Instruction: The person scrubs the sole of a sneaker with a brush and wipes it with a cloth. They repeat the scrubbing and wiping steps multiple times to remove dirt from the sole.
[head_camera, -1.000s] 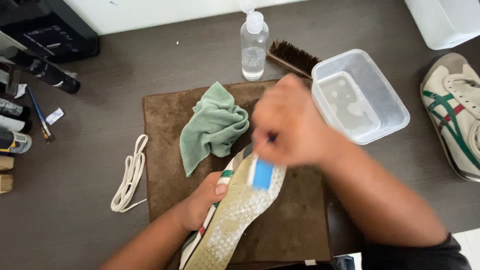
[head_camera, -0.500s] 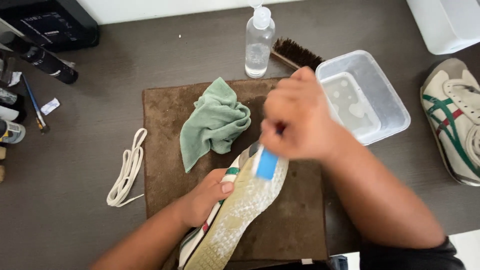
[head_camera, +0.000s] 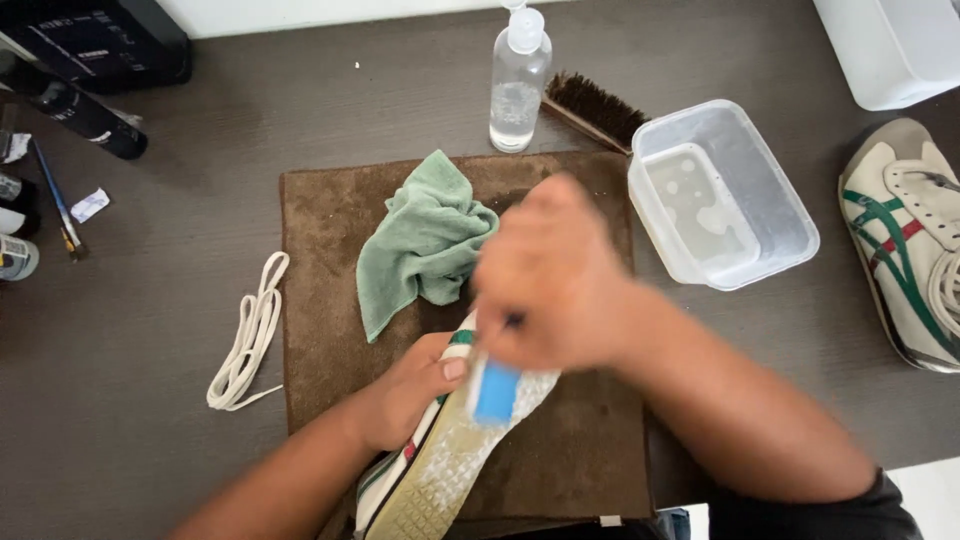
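My left hand (head_camera: 405, 400) grips the side of a cream shoe (head_camera: 440, 470) turned sole up over a brown mat (head_camera: 330, 300). The sole is pale, with wet white foam on it. My right hand (head_camera: 550, 275) is closed around a small blue brush (head_camera: 495, 392) and presses its head on the sole near the toe. The hand is blurred and hides the toe of the shoe.
A crumpled green cloth (head_camera: 420, 245) lies on the mat. Behind it stand a clear spray bottle (head_camera: 517, 85), a dark-bristled brush (head_camera: 595, 108) and a clear tub of water (head_camera: 725, 195). The second shoe (head_camera: 905, 240) lies at right, a white lace (head_camera: 245, 335) at left, several bottles (head_camera: 60, 100) far left.
My right hand has moved the blue brush down and left along the sole, toward me. My left hand keeps its hold on the shoe.
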